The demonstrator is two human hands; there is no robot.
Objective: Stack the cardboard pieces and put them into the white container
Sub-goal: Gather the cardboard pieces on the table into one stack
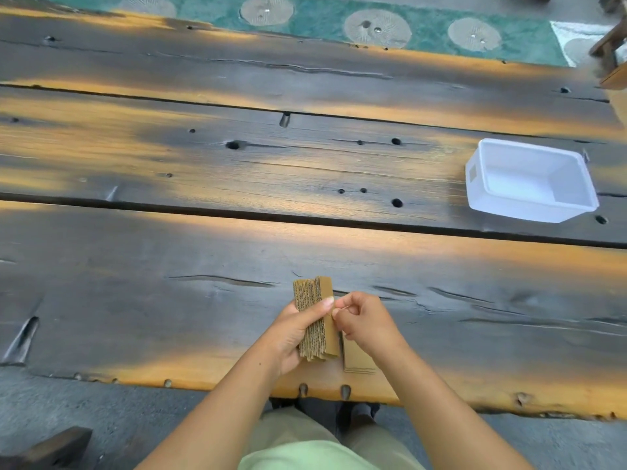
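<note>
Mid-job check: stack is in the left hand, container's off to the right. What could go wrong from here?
1. The left hand pinches the cardboard stack on edge, its ends uneven; a looser grip could let pieces fan out or slip.
2. A few flat pieces lie on the table under the right hand; they may get left behind.
3. The white container sits far to the right, so the carry is long.

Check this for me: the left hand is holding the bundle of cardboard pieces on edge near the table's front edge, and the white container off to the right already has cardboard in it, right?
Not quite. The head view shows the white container empty. The rest stands: the left hand holds the cardboard bundle.
</note>
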